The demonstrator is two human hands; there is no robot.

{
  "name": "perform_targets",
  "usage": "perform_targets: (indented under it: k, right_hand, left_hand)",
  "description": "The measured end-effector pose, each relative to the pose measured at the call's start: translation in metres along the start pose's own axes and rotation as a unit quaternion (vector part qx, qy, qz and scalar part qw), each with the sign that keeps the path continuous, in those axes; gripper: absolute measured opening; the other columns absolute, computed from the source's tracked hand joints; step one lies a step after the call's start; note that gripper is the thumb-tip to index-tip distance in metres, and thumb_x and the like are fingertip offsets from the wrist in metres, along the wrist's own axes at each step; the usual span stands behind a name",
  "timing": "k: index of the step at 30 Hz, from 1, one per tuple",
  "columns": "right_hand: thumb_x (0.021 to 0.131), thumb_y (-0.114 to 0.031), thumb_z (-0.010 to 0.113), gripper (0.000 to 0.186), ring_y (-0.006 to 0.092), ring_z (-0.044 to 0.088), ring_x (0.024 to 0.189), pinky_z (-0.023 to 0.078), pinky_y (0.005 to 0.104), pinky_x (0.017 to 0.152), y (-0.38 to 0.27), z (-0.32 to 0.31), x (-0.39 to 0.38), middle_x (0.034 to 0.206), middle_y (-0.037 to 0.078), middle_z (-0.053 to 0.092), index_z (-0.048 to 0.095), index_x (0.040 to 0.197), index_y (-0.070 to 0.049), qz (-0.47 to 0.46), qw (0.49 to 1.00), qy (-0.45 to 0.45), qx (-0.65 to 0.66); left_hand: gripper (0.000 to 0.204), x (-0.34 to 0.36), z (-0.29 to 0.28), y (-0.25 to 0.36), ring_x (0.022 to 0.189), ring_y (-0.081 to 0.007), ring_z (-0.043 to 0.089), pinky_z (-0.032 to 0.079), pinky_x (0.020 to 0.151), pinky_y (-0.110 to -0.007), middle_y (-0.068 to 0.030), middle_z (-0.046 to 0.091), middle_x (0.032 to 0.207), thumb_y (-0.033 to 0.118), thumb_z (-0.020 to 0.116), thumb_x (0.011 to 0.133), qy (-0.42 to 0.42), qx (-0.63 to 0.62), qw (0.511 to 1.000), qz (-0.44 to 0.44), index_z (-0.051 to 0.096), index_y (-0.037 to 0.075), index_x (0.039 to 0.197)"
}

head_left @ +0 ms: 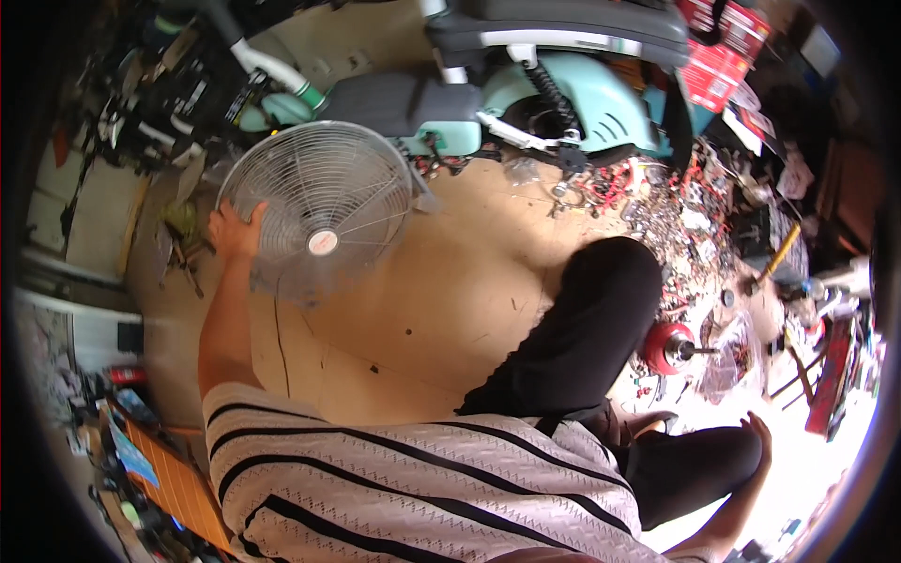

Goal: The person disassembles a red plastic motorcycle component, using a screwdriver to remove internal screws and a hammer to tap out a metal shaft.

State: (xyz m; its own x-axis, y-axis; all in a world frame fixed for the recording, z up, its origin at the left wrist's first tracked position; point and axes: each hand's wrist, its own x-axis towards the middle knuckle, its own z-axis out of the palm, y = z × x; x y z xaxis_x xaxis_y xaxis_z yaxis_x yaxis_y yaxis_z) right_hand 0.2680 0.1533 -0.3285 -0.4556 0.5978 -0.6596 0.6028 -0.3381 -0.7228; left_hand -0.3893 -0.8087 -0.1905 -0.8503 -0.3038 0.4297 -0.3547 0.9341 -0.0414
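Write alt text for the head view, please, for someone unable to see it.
The person's left hand touches the left edge of a round caged fan; the right hand is at a black-clad knee. Beyond the fan is teal and grey machinery, and small parts litter the floor at right.

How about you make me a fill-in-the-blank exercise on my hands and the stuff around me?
1. Your left hand touches the wire grille of the round ____.
2. Your right hand rests on your bent right ____.
3. The stripes on the pale shirt are ____ in colour.
4. Among the clutter at the right, a slanting handle is ____ in colour.

Missing words: fan; knee; black; yellow.
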Motion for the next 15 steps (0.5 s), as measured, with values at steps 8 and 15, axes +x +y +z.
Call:
perform_targets:
  k: [8, 15]
  right_hand:
    - [0.093, -0.033, 0.063, 0.054, 0.0261, 0.059, 0.114, 0.051, 0.0367, 0.088, -0.014, 0.033, -0.029, 0.125, 0.014, 0.059, 0.051, 0.13, 0.005, -0.041, 0.999, -0.02, -0.03]
    - [0.094, -0.03, 0.06, 0.051, 0.0272, 0.059, 0.113, 0.05, 0.036, 0.09, 0.008, 0.018, -0.05, 0.123, 0.017, 0.061, 0.051, 0.13, 0.004, -0.054, 0.998, -0.031, 0.001]
  left_hand:
    - [0.112, -0.042, -0.022, 0.017, 0.128, -0.041, 0.038, 0.038, 0.104, -0.048, -0.026, 0.043, 0.135, 0.085, 0.051, 0.068, -0.01, 0.092, 0.994, -0.063, 0.036, 0.002, 0.142]
    - [0.112, -0.022, -0.016, -0.014, 0.124, -0.0452, 0.043, 0.038, 0.104, -0.051, -0.0296, 0.044, 0.135, 0.081, 0.056, 0.07, -0.025, 0.085, 0.993, -0.079, 0.034, -0.001, 0.143]
